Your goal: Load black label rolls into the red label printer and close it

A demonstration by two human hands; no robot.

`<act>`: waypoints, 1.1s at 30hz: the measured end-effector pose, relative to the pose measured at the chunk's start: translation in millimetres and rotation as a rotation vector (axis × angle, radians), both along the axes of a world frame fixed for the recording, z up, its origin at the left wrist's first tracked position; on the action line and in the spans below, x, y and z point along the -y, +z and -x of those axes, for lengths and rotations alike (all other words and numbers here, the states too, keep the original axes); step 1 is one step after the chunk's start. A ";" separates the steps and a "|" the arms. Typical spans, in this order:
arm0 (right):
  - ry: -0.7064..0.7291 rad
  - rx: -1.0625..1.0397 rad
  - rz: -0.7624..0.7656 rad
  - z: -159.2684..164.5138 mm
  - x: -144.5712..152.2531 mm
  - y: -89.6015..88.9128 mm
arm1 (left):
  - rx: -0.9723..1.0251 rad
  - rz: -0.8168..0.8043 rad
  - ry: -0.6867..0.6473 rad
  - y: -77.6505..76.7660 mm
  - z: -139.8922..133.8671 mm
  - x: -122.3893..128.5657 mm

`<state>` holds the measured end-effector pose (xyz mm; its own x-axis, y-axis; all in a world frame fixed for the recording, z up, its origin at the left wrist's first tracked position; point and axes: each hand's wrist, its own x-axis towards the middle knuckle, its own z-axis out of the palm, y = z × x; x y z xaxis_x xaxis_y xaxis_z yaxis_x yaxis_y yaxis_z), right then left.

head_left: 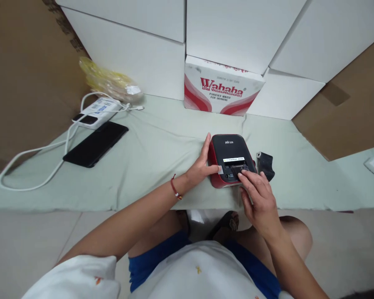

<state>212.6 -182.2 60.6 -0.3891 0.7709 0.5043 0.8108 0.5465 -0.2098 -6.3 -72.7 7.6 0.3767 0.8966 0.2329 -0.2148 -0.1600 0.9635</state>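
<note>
A small red and black label printer [229,151] sits on the pale green cloth [162,145] near the table's front edge. My left hand [202,164] rests flat against the printer's left side, thumb on its top near a small white label. My right hand [258,197] lies over the printer's front, fingertips touching the output slot where a label strip shows. A black roll-shaped part [266,165] lies just right of the printer.
A black phone [95,144], a white power bank [96,112] with a white cable [34,166] and a yellow plastic bag [110,83] lie at the left. White boxes and a Wahaha carton [221,89] line the back. Brown cardboard [345,112] stands at the right.
</note>
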 end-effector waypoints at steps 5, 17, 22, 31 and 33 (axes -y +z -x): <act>0.036 -0.014 -0.008 -0.8 0.4 0.7 | 0.006 -0.012 -0.007 -0.6 2.1 3.2; -0.041 0.243 0.409 10.7 -101.4 86.3 | -0.048 0.260 0.690 26.8 -1.8 -44.6; -0.121 0.695 0.576 46.4 -146.4 70.9 | -0.228 0.062 0.653 24.8 -13.3 -69.4; -0.069 0.399 0.552 5.8 -106.8 106.8 | -0.350 -0.015 0.539 -7.1 -4.8 -76.3; -0.082 0.227 0.549 -33.7 -88.7 123.6 | -0.363 -0.023 0.533 -6.5 -5.2 -78.6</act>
<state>246.2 -93.5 184.2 -0.3687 0.9273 -0.0652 0.9033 0.3408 -0.2605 -1.2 5.9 1.2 -0.0606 0.9789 0.1953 0.2387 -0.1758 0.9550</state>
